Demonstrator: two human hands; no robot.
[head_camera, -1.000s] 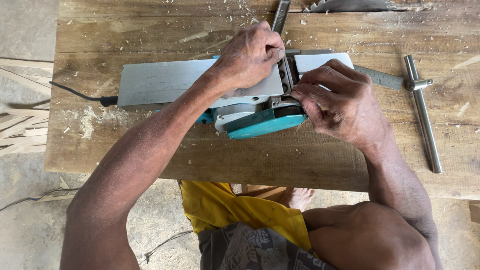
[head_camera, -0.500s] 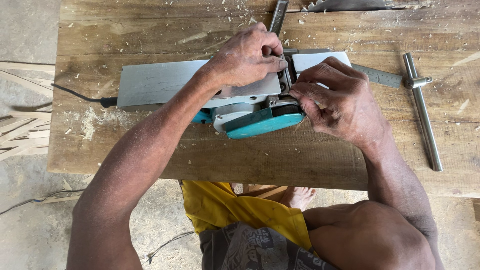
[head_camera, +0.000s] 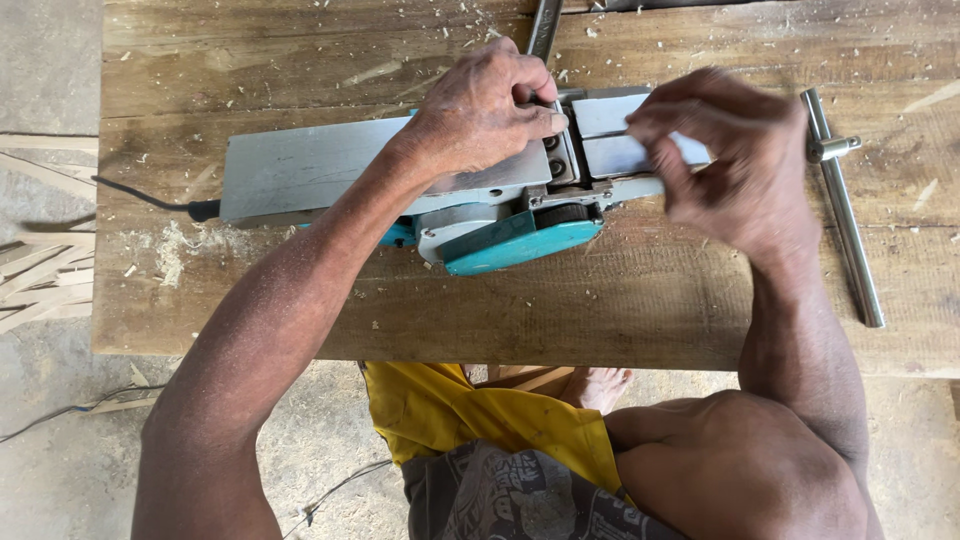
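1. An electric planer (head_camera: 470, 190) lies upside down on the wooden tabletop (head_camera: 560, 310), so its flat grey metal sole faces up toward the camera.
2. The body of the planer is grey and teal; the teal cover (head_camera: 520, 245) is on the side nearest to the person.
3. The left hand (head_camera: 480, 110) rests on top of the sole, near its middle, with the fingers curled down over the far edge. It presses and holds the planer in place.
4. The right hand (head_camera: 735, 150) is over the short front part of the sole, at the right end of the planer. Its fingers are bent and close together, and the fingertips touch the sole plate. The hand is blurred, so I cannot tell if it pinches something small.
5. Between the two hands there is the gap in the sole where the cutter drum (head_camera: 562, 160) sits.
6. A black power cord (head_camera: 150, 200) leaves the left end of the planer and goes over the left edge of the tabletop.
7. A long metal rod with a cross piece (head_camera: 845, 210) lies on the tabletop just to the right of the right hand, not touching it.
8. Another metal bar (head_camera: 543, 25) lies at the far side, behind the left hand.
9. Wood shavings (head_camera: 175, 245) are scattered over the tabletop, mostly at the left.
10. Below the tabletop edge, yellow cloth (head_camera: 470, 420) covers the lap of the person, and a bare foot (head_camera: 600, 385) is on the floor.
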